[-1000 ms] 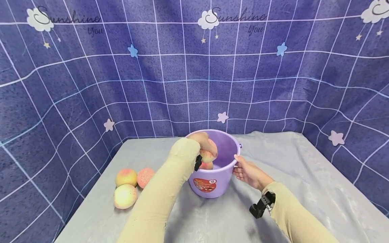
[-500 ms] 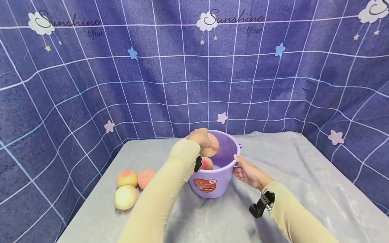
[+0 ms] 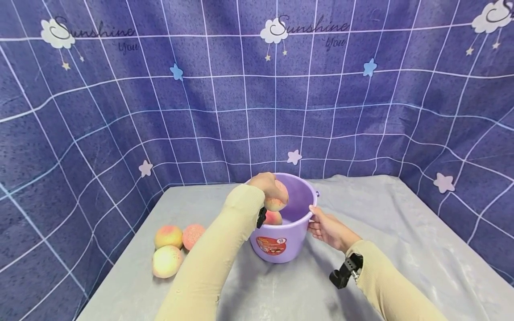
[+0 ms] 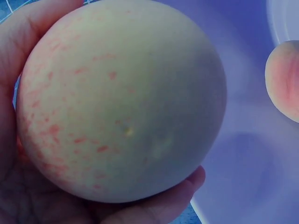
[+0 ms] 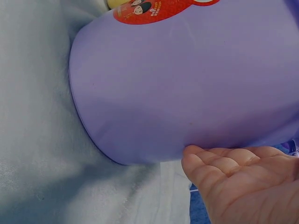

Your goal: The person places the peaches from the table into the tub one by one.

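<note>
3 clouds (image 3: 274,30) dot the blue curtain (image 3: 229,122) behind grey cloth (image 3: 369,207).

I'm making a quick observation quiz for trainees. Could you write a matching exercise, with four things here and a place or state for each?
1. Left hand
2. Right hand
3. Red sticker
4. Three loose peaches

A. stuck on the front of the bucket
B. on the grey surface, left of the bucket
C. gripping a peach
D. thumb at the bucket's rim

Pairs: 1-C, 2-D, 3-A, 4-B
</note>
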